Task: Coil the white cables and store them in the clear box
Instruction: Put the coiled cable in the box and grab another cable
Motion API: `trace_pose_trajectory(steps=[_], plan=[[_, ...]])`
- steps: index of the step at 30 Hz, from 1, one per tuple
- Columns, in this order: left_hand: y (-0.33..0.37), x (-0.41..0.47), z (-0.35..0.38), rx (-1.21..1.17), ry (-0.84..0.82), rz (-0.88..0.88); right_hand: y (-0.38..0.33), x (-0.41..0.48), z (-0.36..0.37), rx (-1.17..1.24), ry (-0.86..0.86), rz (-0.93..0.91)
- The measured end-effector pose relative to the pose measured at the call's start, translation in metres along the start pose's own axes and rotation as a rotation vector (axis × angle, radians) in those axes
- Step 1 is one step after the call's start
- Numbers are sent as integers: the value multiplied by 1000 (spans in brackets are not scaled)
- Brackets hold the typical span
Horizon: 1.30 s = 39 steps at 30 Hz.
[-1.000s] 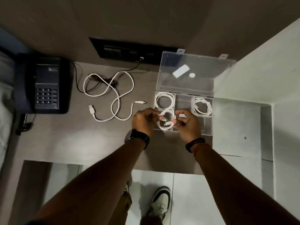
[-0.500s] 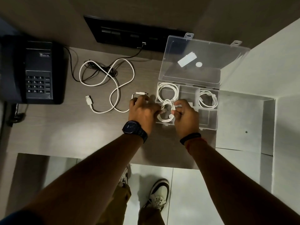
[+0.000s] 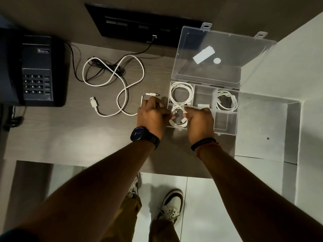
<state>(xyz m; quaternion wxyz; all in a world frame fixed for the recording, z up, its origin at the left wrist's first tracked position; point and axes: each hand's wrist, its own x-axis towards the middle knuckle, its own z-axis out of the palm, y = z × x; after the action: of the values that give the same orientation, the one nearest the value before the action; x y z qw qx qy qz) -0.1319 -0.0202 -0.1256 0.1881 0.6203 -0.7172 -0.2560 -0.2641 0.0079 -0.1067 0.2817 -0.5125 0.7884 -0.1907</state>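
Left hand and right hand pinch coiled cable.

Clear glossy plastic box, matt wood-grain desk, smooth white plastic-sheathed cables.

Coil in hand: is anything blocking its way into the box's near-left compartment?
Nothing visible. The lid is open, and the coil, held by the left hand and right hand, sits over that compartment of the box.
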Motion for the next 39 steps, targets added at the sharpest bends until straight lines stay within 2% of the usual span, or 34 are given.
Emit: trace_pose_trajectory(steps=[1, 3, 5, 7, 10, 12, 14, 17, 20, 23, 26, 28, 31, 33, 35, 39], plan=[[1, 2, 2, -55, 8, -43, -1, -1, 1, -9, -16, 1], [2, 6, 4, -109, 8, -88, -8, 3, -2, 114, 11, 126], [2, 7, 5, -80, -9, -5, -7, 7, -5, 161, 77, 184], [2, 7, 4, 19, -39, 138, -6, 8, -4, 130, 38, 183], [0, 4, 0, 252, -81, 272, -1, 10, 1, -21, 41, 94], [-2, 5, -4, 368, -110, 281, 4, 11, 4, -270, -30, 3], [-4, 7, -7, 418, -174, 260, 9, 13, 7, -447, -108, -79], [-5, 10, -5, 459, -244, 234, 9, 13, 10, -509, -59, -73], [-5, 10, -2, 464, -277, 219, 8, 9, 11, -618, -107, -121], [-9, 9, -5, 418, -324, 254, 6, 6, 5, -584, -131, -125], [-18, 3, -17, 288, -369, 300, 2, 1, -3, -422, -134, -115], [-26, 0, -29, 205, -314, 272, -2, 0, -9, -339, -75, -132], [-47, 2, -47, 338, -177, 135, -19, 4, -12, -208, 65, -177], [-58, 4, -53, 484, -263, 66, -34, 9, -6, -160, 105, -229], [-68, 6, -53, 520, -279, 76, -49, 15, 5, -157, 79, -272], [-77, 12, -55, 491, -169, 84, -67, 24, 29, -198, -45, -314]])
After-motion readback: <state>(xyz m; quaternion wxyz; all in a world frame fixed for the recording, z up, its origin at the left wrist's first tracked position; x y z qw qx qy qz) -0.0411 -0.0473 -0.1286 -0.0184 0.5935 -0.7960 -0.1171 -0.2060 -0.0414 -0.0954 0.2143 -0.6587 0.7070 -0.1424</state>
